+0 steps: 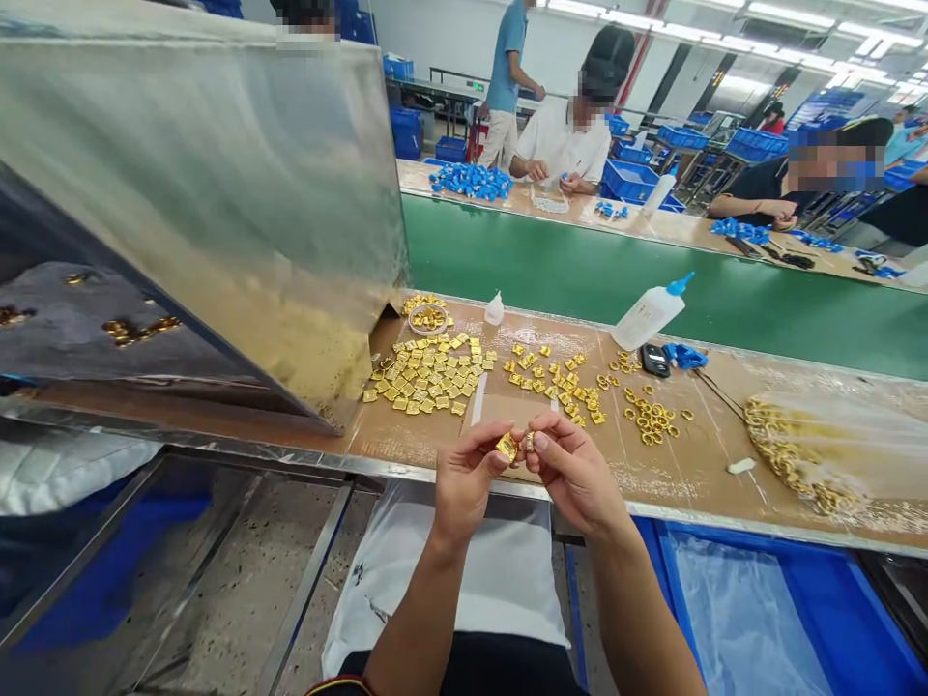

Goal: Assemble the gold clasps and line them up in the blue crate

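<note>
My left hand (468, 474) pinches a shiny gold square piece (507, 446) between thumb and fingertips. Close beside it, my right hand (576, 469) holds a small gold ring (529, 442), partly covered by the fingers. The two parts are near each other; whether they touch I cannot tell. Beyond my hands lie flat gold square pieces (427, 372) in a large group. To their right are looser gold pieces (562, 377) and a cluster of gold rings (651, 418).
A big metal hood (217, 184) rises at the left. A white bottle with a blue tip (649, 314) stands tilted near the green belt (551, 251). At right lies a clear bag of gold rings (804, 454). People work across the belt.
</note>
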Available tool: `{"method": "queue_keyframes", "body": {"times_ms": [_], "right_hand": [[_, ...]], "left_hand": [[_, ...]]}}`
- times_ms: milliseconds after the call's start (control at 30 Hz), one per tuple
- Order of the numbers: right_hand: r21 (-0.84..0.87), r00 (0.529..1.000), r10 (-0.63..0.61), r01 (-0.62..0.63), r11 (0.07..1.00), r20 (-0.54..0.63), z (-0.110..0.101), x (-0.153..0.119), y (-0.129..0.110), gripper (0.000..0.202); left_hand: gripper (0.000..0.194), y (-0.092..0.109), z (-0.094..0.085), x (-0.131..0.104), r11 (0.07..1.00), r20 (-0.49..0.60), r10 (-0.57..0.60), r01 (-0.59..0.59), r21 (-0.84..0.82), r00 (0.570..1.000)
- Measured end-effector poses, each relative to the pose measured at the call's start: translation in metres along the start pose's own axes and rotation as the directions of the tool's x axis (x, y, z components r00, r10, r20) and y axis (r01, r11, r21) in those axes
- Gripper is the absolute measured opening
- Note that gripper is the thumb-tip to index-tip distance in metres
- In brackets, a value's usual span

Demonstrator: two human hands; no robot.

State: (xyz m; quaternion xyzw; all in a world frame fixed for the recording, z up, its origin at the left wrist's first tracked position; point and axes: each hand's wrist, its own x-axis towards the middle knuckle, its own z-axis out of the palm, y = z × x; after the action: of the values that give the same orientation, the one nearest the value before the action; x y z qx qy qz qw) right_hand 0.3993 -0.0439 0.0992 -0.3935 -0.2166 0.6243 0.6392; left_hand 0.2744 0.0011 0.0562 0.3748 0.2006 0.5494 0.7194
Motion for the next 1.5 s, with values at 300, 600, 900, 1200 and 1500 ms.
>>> {"method": "queue_keyframes", "body": {"times_ms": [300,600,900,1200,1500], "right_hand": [[0.108,0.991,0.097,-0.107,0.988,0.094,0.003,0.002,0.018,0.025],[-0.45,0.982,-0.189,0.177,0.875,0.018,0.011,-0.01,0.02,0.025],[-0.836,0.811,-0.538,0.448,0.316,0.231,0.025,-0.007,0.01,0.012],[-0.89,0.826,-0.52,0.388,0.24,0.22,0.034,-0.013,0.014,0.007],[-0.892,0.758,-0.555,0.447,0.06,0.342,0.039,-0.016,0.018,0.012]], "left_hand": [[0.036,0.0,-0.012,-0.005,0.987,0.026,-0.04,0.043,-0.153,0.999],[0.032,-0.002,-0.025,0.001,0.99,0.057,0.009,-0.001,-0.143,0.998],[0.028,-0.001,-0.024,-0.002,0.996,0.033,0.092,-0.092,-0.015,0.995],[0.03,0.007,-0.026,-0.003,0.996,0.004,0.087,-0.087,0.029,0.996],[0.026,0.003,-0.03,-0.005,0.992,0.026,0.104,-0.105,0.065,0.994]]}}
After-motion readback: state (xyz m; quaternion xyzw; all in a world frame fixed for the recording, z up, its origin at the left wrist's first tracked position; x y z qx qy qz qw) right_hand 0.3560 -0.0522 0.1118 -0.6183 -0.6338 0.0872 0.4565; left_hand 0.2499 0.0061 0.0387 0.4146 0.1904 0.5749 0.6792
